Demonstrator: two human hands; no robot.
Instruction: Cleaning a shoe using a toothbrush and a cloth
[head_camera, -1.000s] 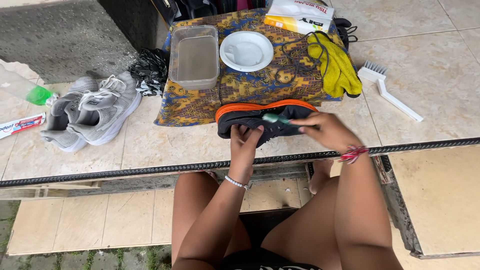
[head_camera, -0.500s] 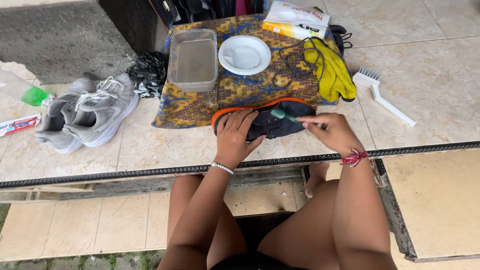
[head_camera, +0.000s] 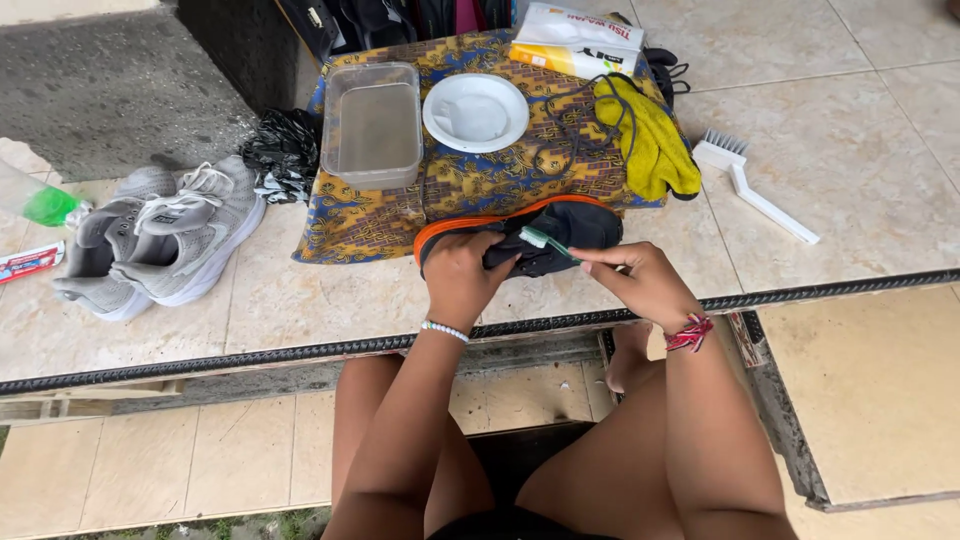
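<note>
Head view, 1 camera. The person sits at the edge of a tiled floor, bare knees below the frame's centre.

Left hand (head_camera: 462, 272): fingers curled together over the near side of a black sports shoe with an orange sole rim (head_camera: 560, 228), clamping it against the tiles. A white beaded bracelet sits on that wrist.

Right hand (head_camera: 640, 282): thumb and forefinger pinch the handle of a small toothbrush with a green and white head (head_camera: 540, 240); the remaining fingers are folded beneath. The brush head lies against the shoe's upper. A red woven band circles that wrist.

Position of the shoe: on the beige floor tiles (head_camera: 300, 300), at the near edge of a blue and yellow patterned cloth (head_camera: 470, 180), just above a dark metal rail (head_camera: 250, 352) that crosses the frame.

On the cloth: 1 clear rectangular plastic tub (head_camera: 371, 123) holding cloudy water; beside it, to its right, 1 white round bowl (head_camera: 475, 112); a yellow cloth (head_camera: 648, 140) with a dark lace lying across it; a white tissue packet (head_camera: 578, 35) at the far edge.

Off the cloth: a white scrubbing brush with a long handle (head_camera: 755, 185) to the right, well apart from the hands; 1 pair of grey trainers with white laces (head_camera: 160, 240) to the left; a crumpled black plastic bag (head_camera: 282, 150) between trainers and cloth.
</note>
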